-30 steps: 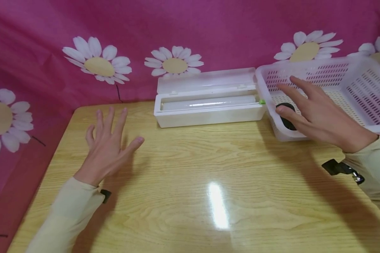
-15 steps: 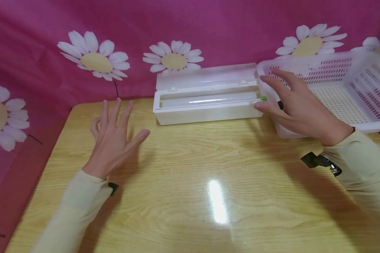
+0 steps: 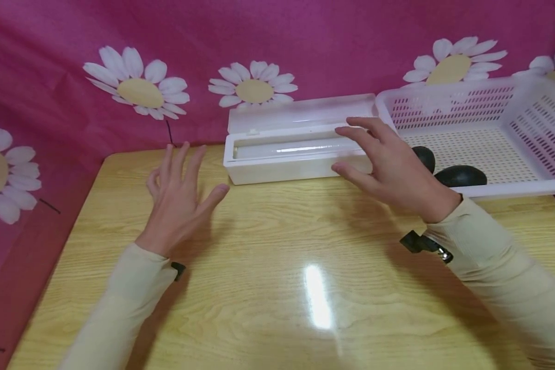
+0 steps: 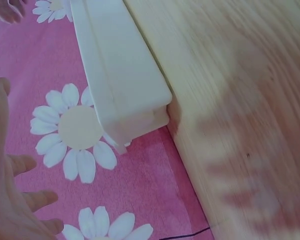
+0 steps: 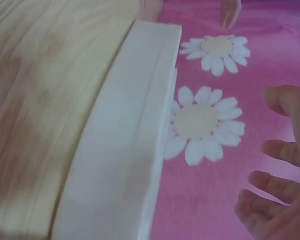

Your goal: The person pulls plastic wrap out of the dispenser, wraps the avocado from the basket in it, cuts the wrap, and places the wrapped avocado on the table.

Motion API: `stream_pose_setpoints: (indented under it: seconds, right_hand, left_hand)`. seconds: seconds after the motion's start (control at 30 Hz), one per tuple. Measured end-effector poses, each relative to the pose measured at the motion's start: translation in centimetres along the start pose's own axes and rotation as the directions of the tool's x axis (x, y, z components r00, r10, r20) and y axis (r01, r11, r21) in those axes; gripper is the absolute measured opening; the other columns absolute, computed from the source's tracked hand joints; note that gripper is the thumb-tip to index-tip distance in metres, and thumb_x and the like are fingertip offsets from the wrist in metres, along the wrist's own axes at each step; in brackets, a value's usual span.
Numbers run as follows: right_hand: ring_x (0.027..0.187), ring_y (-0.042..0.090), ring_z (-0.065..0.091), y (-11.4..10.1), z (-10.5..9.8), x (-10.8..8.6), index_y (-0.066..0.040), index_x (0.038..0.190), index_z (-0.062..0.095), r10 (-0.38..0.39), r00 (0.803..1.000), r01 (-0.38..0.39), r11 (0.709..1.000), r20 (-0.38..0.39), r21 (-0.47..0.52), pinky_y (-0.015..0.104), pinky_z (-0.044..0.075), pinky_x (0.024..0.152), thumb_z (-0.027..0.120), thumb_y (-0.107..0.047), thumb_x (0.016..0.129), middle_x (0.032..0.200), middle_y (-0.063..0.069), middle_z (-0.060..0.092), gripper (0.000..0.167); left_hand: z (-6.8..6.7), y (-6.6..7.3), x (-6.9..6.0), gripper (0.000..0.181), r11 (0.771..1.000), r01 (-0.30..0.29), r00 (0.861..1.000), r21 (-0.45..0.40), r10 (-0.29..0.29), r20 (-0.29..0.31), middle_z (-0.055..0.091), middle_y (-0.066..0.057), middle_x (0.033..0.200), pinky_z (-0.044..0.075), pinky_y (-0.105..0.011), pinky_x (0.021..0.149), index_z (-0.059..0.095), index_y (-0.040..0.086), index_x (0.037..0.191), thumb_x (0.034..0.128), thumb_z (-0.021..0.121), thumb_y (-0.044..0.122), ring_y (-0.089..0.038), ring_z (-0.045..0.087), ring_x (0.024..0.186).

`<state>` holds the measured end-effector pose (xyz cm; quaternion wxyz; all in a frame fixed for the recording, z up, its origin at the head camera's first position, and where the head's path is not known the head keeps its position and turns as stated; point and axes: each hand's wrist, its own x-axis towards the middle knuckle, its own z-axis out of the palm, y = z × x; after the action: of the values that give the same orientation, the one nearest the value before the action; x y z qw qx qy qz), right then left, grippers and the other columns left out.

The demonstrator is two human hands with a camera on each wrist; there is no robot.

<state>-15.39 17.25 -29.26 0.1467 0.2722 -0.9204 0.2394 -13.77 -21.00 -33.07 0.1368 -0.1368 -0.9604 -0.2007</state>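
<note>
A long white box stands at the back of the table with its lid raised. Inside it lies a shiny white roll that looks like cling film. My right hand hovers at the box's right end, fingers spread and bent, and hides that end. Nothing is in its grasp. My left hand is held above the table, left of the box, with fingers apart and nothing in them. In the left wrist view the box is apart from the left fingers; the right wrist view shows its long side.
A white perforated basket stands right of the box. It holds dark, smooth oval things, one near its front wall and another partly behind my right hand. A pink flowered cloth hangs behind the wooden table.
My right hand has moved left, from over the basket to the box's right end, uncovering the dark oval things. My left hand has shifted slightly right.
</note>
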Motion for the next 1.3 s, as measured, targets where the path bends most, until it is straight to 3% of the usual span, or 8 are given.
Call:
stream_pose_setpoints:
  seconds: [0.13,0.4,0.77,1.0,1.3]
  right_hand:
    - [0.137,0.038,0.050,-0.2,1.6,0.6,-0.011,0.147,0.053,-0.012,1.000,0.012,1.000,0.014,0.023,0.058,0.047,0.110,0.075,-0.032,0.095,0.154,0.019,0.048,0.060]
    - [0.142,0.035,0.047,-0.2,4.4,1.3,-0.014,0.150,0.051,0.031,0.997,-0.036,0.997,0.070,0.071,0.055,0.046,0.114,0.072,-0.039,0.097,0.157,0.016,0.045,0.062]
    - [0.148,0.034,0.041,1.1,6.6,1.8,-0.011,0.148,0.053,0.063,0.998,-0.066,0.994,0.027,0.091,0.053,0.037,0.123,0.070,-0.039,0.098,0.157,0.017,0.046,0.060]
    - [0.149,0.038,0.040,2.1,7.4,2.3,-0.007,0.144,0.058,0.093,0.995,-0.090,0.992,-0.032,0.089,0.056,0.031,0.125,0.068,-0.036,0.099,0.153,0.021,0.050,0.054]
    - [0.145,0.040,0.044,3.7,7.8,3.0,-0.002,0.139,0.062,0.118,0.987,-0.109,0.990,-0.109,0.084,0.057,0.033,0.124,0.068,-0.032,0.099,0.149,0.023,0.055,0.050]
  left_hand:
    - [0.6,0.3,0.6,0.084,1.000,-0.012,1.000,-0.011,0.012,0.004,0.022,-0.018,0.170,0.009,-0.071,0.118,0.028,0.018,0.163,0.0987,0.049,0.067,-0.042,0.006,0.161]
    - [1.9,0.8,1.5,0.077,0.999,-0.021,1.000,-0.040,0.022,0.014,0.023,-0.017,0.169,0.009,-0.070,0.118,0.030,0.021,0.162,0.1000,0.053,0.060,-0.041,0.007,0.161]
    - [3.8,1.5,3.3,0.077,0.996,-0.050,0.998,-0.075,0.047,-0.034,0.029,-0.017,0.166,0.013,-0.066,0.119,0.034,0.015,0.159,0.1013,0.046,0.065,-0.038,0.013,0.160]
    - [4.8,2.4,4.3,0.068,0.992,-0.049,0.998,-0.117,0.045,-0.036,0.029,-0.018,0.166,0.010,-0.066,0.122,0.037,0.011,0.156,0.1020,0.058,0.046,-0.038,0.014,0.160]
    - [6.2,3.8,5.6,0.063,0.992,-0.066,0.998,-0.110,0.064,-0.029,0.032,-0.018,0.165,0.012,-0.067,0.123,0.041,0.012,0.154,0.1025,0.058,0.044,-0.038,0.017,0.159]
